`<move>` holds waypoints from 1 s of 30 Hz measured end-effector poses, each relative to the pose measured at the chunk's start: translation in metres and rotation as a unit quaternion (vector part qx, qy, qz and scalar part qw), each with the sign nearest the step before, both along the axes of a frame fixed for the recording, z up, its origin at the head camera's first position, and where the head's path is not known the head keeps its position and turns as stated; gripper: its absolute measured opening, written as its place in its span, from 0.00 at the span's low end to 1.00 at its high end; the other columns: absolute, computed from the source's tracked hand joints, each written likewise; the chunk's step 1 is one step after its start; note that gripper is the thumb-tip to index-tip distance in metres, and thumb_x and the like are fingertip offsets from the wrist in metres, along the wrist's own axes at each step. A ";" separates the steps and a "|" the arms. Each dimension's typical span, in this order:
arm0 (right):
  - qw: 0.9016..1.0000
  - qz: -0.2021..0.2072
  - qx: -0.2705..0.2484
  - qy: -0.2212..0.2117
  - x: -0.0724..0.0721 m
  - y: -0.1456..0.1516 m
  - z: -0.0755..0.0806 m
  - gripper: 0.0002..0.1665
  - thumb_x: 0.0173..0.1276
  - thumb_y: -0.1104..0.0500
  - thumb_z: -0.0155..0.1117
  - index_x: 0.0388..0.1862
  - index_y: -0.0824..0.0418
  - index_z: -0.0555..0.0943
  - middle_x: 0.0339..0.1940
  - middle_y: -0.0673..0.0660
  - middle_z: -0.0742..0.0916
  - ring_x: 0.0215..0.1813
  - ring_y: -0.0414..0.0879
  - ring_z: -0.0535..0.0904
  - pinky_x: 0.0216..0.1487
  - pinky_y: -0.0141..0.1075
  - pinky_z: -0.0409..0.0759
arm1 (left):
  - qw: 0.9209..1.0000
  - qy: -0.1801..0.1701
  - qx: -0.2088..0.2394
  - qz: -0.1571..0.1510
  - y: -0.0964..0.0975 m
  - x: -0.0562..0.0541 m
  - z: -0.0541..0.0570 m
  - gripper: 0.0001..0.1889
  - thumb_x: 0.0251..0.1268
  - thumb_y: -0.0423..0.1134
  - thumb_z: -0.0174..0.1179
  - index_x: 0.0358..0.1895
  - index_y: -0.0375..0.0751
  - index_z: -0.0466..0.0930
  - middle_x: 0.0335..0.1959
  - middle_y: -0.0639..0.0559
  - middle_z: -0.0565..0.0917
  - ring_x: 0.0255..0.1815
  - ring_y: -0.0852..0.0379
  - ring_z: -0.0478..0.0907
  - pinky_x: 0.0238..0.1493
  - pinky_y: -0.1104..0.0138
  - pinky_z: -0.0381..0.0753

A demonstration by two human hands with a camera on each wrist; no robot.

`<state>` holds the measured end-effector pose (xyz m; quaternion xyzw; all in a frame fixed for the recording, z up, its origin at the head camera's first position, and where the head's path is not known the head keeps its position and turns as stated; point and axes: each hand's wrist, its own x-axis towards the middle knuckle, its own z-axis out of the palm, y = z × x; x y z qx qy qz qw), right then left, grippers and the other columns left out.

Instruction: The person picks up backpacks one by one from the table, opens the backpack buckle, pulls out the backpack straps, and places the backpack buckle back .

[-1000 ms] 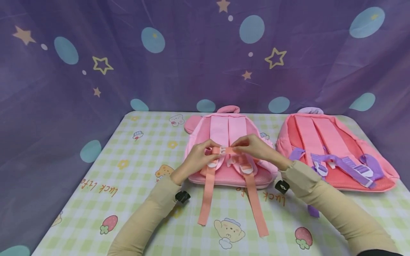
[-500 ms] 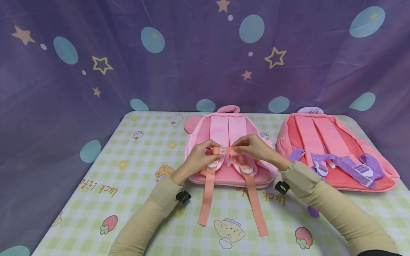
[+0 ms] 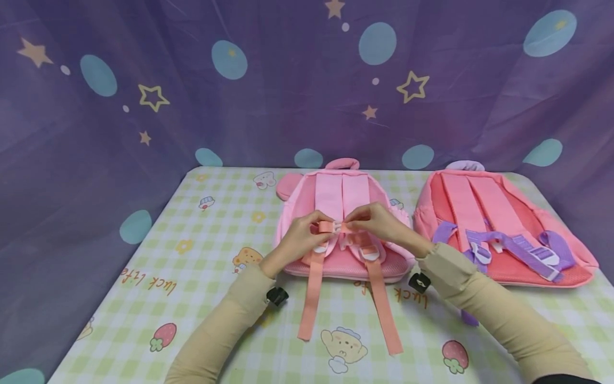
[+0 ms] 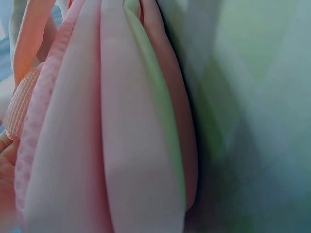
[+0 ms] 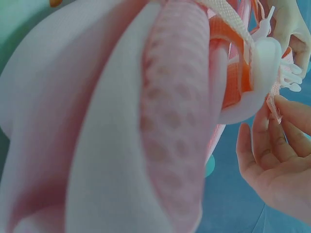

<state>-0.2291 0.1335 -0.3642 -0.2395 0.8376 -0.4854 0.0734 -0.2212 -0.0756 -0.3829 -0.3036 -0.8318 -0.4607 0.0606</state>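
Note:
A light pink backpack (image 3: 328, 192) lies back side up on the checked cloth. Over its lower half, my left hand (image 3: 299, 234) pinches an orange strap with a white pronged buckle piece (image 3: 337, 227) at its end. Just to the right, my right hand (image 3: 376, 221) pinches another short orange strap (image 3: 346, 228) between thumb and fingertips. Both hands stand close together, the white prongs between them. In the right wrist view the prongs (image 5: 290, 77) show beside the right fingers; whether they touch the other strap I cannot tell. The left wrist view mostly shows the bag's side (image 4: 136, 126).
To the right lies a coral backpack (image 3: 460, 213) with purple straps (image 3: 523, 248). Two long orange strap ends (image 3: 312, 298) hang from the pink bag toward the front edge. A checked cloth (image 3: 201, 320) covers the table, and a purple curtain (image 3: 288, 106) stands behind.
My left hand has shifted slightly right with the white buckle piece. My right hand has moved a little left, so the gap between the hands is slightly smaller.

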 end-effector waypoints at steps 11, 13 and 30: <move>1.000 -0.003 0.021 -0.010 0.002 0.001 0.001 0.10 0.59 0.65 0.59 0.39 0.68 0.82 0.36 0.60 0.85 0.33 0.41 0.76 0.35 0.29 0.74 | 1.000 0.021 -0.001 -0.007 0.000 0.002 -0.001 0.09 0.49 0.33 0.64 0.35 0.38 0.76 0.33 0.48 0.82 0.29 0.60 0.74 0.32 0.70 0.75; 0.999 -0.003 0.030 -0.012 0.002 0.003 0.001 0.11 0.60 0.64 0.59 0.40 0.67 0.82 0.36 0.59 0.85 0.33 0.41 0.76 0.36 0.29 0.74 | 1.000 0.022 0.000 -0.006 0.000 0.002 -0.001 0.09 0.49 0.33 0.64 0.35 0.38 0.76 0.33 0.48 0.82 0.29 0.59 0.74 0.32 0.70 0.75; 1.000 0.000 0.013 -0.014 0.002 0.006 -0.001 0.11 0.60 0.66 0.58 0.40 0.69 0.81 0.37 0.61 0.84 0.34 0.43 0.78 0.37 0.29 0.75 | 1.000 0.017 -0.006 0.001 0.002 0.004 0.002 0.10 0.49 0.32 0.64 0.36 0.37 0.76 0.33 0.48 0.82 0.29 0.59 0.73 0.31 0.70 0.75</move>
